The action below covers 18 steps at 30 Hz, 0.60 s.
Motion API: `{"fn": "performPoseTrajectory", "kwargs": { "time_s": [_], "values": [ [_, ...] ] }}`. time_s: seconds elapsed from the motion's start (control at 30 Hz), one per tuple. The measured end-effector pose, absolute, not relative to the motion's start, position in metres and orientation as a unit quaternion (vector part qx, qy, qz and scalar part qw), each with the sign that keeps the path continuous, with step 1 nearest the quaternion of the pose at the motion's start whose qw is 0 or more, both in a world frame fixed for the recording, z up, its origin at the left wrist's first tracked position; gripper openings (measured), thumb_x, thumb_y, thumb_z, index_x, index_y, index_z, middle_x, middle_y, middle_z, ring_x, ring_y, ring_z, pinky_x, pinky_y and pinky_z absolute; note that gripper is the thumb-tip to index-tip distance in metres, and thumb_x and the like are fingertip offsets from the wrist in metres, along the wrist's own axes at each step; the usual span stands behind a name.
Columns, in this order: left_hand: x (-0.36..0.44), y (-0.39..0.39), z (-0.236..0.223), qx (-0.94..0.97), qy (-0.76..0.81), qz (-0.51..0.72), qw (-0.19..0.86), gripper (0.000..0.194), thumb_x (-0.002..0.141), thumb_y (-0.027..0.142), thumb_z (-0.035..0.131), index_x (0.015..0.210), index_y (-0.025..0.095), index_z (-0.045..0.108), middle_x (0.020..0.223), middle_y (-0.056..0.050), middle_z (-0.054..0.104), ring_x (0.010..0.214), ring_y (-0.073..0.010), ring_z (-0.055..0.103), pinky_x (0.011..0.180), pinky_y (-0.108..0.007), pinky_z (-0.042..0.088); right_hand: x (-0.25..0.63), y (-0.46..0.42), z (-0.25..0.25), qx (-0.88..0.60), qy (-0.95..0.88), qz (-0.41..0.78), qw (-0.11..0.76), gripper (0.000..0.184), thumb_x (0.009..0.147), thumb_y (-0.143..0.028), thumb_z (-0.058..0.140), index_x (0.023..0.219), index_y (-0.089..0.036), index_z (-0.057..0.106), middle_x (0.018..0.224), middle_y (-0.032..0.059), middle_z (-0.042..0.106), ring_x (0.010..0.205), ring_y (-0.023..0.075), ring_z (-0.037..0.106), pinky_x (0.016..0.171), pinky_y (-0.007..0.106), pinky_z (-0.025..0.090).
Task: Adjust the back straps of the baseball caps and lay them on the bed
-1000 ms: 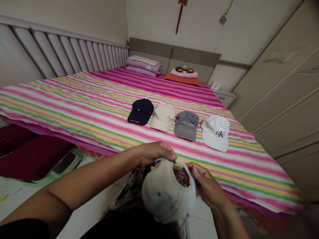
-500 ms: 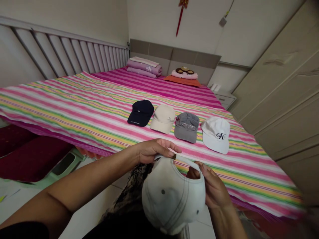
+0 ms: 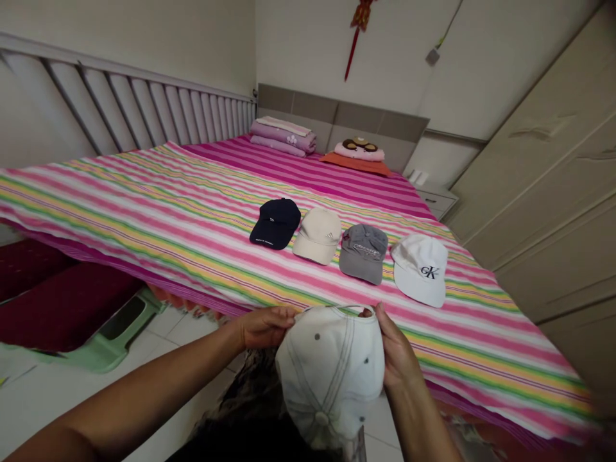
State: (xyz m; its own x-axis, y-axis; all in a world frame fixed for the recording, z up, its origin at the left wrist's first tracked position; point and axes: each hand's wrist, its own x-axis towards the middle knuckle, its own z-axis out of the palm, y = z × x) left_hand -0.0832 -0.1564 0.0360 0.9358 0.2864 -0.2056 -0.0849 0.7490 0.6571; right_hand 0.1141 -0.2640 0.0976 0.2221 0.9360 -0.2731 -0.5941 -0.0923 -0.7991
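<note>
Between my hands is a whitish baseball cap (image 3: 332, 366), its crown button toward me and its back strap opening at the far end. My left hand (image 3: 272, 325) pinches the cap's edge on the left. On the other side my right hand (image 3: 397, 350) grips the rim beside the strap, fingers partly inside the opening. Beyond them a row of caps lies on the bed: a navy cap (image 3: 276, 223), a beige cap (image 3: 317, 236), a grey cap (image 3: 364, 253) and a white cap with black "CK"-style letters (image 3: 420, 269).
The bed's striped sheet (image 3: 192, 218) spreads ahead. Folded purple bedding (image 3: 283, 136) and a pink pillow stack (image 3: 359, 153) sit by the headboard (image 3: 346, 112). A railing (image 3: 144, 106) runs along the left. A green stool (image 3: 115, 340) stands lower left, a wardrobe (image 3: 543, 173) at right.
My left hand has moved from the strap down to the cap's left edge. The cap has tipped so its crown button now shows. My view has shifted slightly.
</note>
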Motion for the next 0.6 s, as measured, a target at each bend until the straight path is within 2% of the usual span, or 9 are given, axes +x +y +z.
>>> {"fn": "performPoseTrajectory", "kwargs": {
  "time_s": [0.1,0.23,0.33,0.43,0.5,0.57,0.6],
  "values": [
    [-0.083,-0.161,0.038,0.318,0.164,0.162,0.920,0.018,0.058,0.019,0.071,0.071,0.008,0.065,0.065,-0.006,0.065,0.061,-0.0139,0.060,0.066,-0.024,0.044,0.117,-0.262,0.091,-0.426,-0.192,0.635,0.615,0.024,0.067,-0.042,0.066,0.065,-0.018,0.064,0.058,0.0021,0.066,0.063,0.0223,0.063,0.062,0.034,0.048],
    [-0.081,-0.156,0.044,0.250,0.212,0.225,0.918,0.018,0.056,0.022,0.069,0.069,0.011,0.065,0.061,-0.004,0.065,0.059,-0.0150,0.060,0.066,-0.026,0.046,0.129,-0.266,0.076,-0.387,-0.225,0.692,0.567,0.034,0.062,-0.050,0.067,0.073,-0.018,0.068,0.065,0.0049,0.070,0.074,0.0255,0.065,0.069,0.038,0.049],
    [-0.078,-0.148,0.044,0.212,0.260,0.207,0.919,0.019,0.066,0.028,0.059,0.066,0.010,0.065,0.056,-0.003,0.064,0.062,-0.0152,0.060,0.068,-0.025,0.046,0.130,-0.272,0.064,-0.362,-0.261,0.714,0.539,0.035,0.053,-0.046,0.075,0.071,-0.017,0.069,0.066,0.0075,0.071,0.080,0.0282,0.065,0.075,0.040,0.048],
    [-0.074,-0.142,0.041,0.210,0.275,0.189,0.919,0.034,0.079,0.029,0.041,0.066,0.009,0.064,0.058,-0.003,0.063,0.067,-0.0153,0.062,0.068,-0.026,0.045,0.123,-0.274,0.061,-0.348,-0.242,0.681,0.597,0.029,0.049,-0.036,0.078,0.071,-0.019,0.069,0.068,0.0059,0.072,0.082,0.0270,0.066,0.083,0.040,0.046],
    [-0.071,-0.139,0.044,0.223,0.273,0.178,0.919,0.027,0.077,0.026,0.045,0.072,0.008,0.065,0.062,-0.005,0.065,0.068,-0.0163,0.062,0.069,-0.027,0.046,0.119,-0.270,0.064,-0.346,-0.207,0.645,0.649,0.025,0.051,-0.031,0.078,0.072,-0.021,0.070,0.070,0.0033,0.073,0.081,0.0241,0.067,0.089,0.038,0.044],
    [-0.072,-0.133,0.052,0.263,0.255,0.176,0.914,0.017,0.068,0.020,0.056,0.078,0.008,0.064,0.066,-0.006,0.067,0.067,-0.0177,0.063,0.069,-0.028,0.047,0.119,-0.264,0.071,-0.344,-0.173,0.622,0.682,0.020,0.056,-0.030,0.075,0.073,-0.021,0.070,0.073,0.0018,0.074,0.081,0.0216,0.067,0.095,0.037,0.040],
    [-0.073,-0.129,0.059,0.292,0.238,0.177,0.909,0.019,0.065,0.017,0.059,0.081,0.008,0.064,0.068,-0.008,0.068,0.067,-0.0181,0.063,0.070,-0.029,0.047,0.122,-0.261,0.076,-0.340,-0.159,0.616,0.692,0.017,0.060,-0.030,0.073,0.073,-0.021,0.070,0.074,0.0015,0.074,0.082,0.0208,0.067,0.097,0.037,0.038]
  ]
}}
